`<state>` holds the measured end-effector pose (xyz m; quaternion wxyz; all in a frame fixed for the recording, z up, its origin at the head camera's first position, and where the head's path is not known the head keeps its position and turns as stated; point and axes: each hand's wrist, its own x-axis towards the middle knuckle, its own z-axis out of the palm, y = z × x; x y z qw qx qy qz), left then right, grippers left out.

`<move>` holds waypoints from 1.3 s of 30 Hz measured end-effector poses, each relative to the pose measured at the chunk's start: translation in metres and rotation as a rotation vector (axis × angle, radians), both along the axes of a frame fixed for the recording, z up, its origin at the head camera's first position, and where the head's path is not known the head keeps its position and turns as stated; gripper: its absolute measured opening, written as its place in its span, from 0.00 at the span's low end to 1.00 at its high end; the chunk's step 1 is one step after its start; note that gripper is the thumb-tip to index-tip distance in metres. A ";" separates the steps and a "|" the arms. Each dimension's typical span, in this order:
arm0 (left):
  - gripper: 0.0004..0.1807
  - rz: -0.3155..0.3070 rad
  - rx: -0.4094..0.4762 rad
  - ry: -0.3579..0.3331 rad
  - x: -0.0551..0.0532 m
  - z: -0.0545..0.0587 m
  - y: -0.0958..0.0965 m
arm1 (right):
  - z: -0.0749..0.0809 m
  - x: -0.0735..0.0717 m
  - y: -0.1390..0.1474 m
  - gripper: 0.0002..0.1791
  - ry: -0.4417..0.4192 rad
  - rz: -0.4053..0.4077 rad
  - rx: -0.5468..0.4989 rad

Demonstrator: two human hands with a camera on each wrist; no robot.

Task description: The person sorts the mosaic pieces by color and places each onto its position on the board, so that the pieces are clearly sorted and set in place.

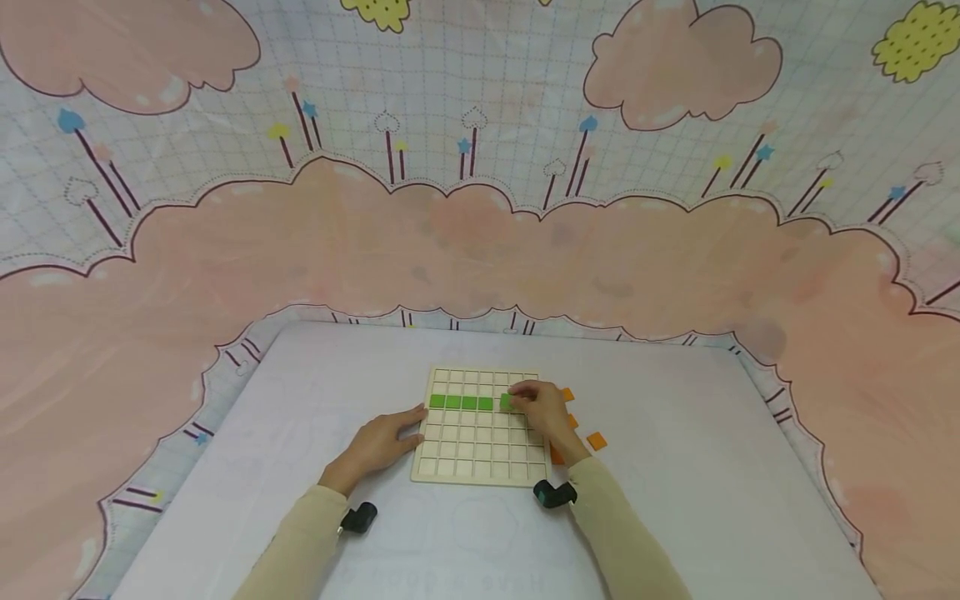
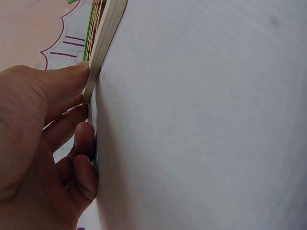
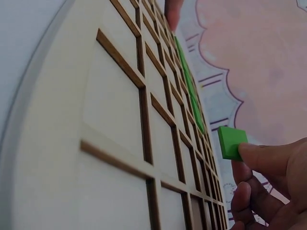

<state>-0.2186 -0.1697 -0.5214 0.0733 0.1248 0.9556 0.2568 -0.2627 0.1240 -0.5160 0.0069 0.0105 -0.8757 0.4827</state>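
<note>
A pale wooden grid board (image 1: 480, 454) lies on the table, its square cells edged by raised strips. Several green square tiles (image 1: 461, 403) fill a row of cells from the left side. Between thumb and fingers, my right hand (image 1: 546, 410) pinches another green tile (image 3: 232, 143), held just above the board to the right of that row. My left hand (image 1: 381, 442) rests at the board's left edge, thumb and fingers touching its rim (image 2: 103, 48); the fingers look relaxed in the left wrist view.
Several orange tiles lie on the white table (image 1: 675, 500) right of the board, one loose orange tile (image 1: 597, 441) farthest out and others partly hidden by my right hand and forearm. A patterned cloth (image 1: 480, 250) with clouds hangs behind the table.
</note>
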 end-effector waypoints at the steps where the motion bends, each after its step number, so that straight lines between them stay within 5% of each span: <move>1: 0.28 -0.001 0.003 0.001 0.000 0.000 0.000 | 0.000 -0.001 -0.001 0.05 -0.007 -0.006 -0.001; 39: 0.29 -0.009 0.008 -0.006 -0.008 -0.002 -0.003 | 0.000 -0.008 -0.010 0.11 -0.072 0.043 0.068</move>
